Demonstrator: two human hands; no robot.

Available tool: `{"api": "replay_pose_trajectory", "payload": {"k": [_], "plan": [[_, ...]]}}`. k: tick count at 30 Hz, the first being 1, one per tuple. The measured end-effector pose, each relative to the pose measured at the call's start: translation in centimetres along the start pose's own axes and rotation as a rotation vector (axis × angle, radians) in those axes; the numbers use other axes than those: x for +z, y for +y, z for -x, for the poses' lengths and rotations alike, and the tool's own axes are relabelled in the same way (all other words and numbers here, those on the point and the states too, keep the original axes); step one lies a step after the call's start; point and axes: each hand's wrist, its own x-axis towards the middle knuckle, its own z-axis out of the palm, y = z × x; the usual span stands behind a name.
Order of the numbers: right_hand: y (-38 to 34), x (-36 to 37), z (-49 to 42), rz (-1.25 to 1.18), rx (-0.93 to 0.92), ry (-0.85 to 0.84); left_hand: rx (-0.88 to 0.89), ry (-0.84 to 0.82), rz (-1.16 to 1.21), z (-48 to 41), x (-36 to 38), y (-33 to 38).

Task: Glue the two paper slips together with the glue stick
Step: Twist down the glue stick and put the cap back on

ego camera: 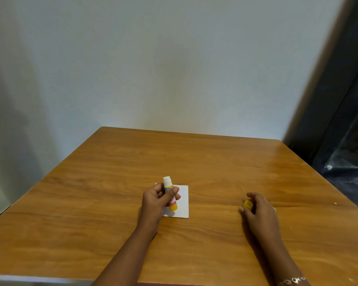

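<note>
My left hand (157, 200) grips an uncapped yellow glue stick (170, 193), upright with its white tip pointing up. It hovers over white paper (183, 201) lying flat on the wooden table (194, 157); I cannot tell whether that is one slip or two stacked. My right hand (258, 211) rests on the table to the right, its fingers curled around the yellow cap (248, 204). The left edge of the paper is hidden behind my left hand.
The table's far edge meets a pale wall. A dark window frame (339, 120) and dark plastic sheeting (351, 178) lie beyond the right edge. A bracelet (291, 280) sits on my right wrist.
</note>
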Motion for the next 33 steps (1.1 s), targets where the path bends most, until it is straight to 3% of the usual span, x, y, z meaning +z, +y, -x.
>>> {"api": "replay_pose_trajectory", "payload": {"k": [6, 10, 14, 24, 33], "plan": [[-1.0, -0.9, 0.6, -0.184, -0.131, 0.058, 0.023, -0.009, -0.013, -0.1, 0.0, -0.1], [-4.4, -0.9, 1.5, -0.483, -0.197, -0.085, 0.037, -0.006, -0.023, 0.1, 0.0, 0.0], [-8.2, -0.1, 1.6, -0.618, -0.257, -0.218, 0.068, 0.021, -0.059, 0.1, -0.1, 0.0], [-12.8, 0.8, 0.2, -0.582, -0.375, -0.334, 0.132, -0.020, -0.187, 0.3, 0.1, -0.2], [-13.6, 0.7, -0.3, -0.490, -0.503, -0.333, 0.094, -0.035, -0.194, 0.2, 0.2, -0.2]]}}
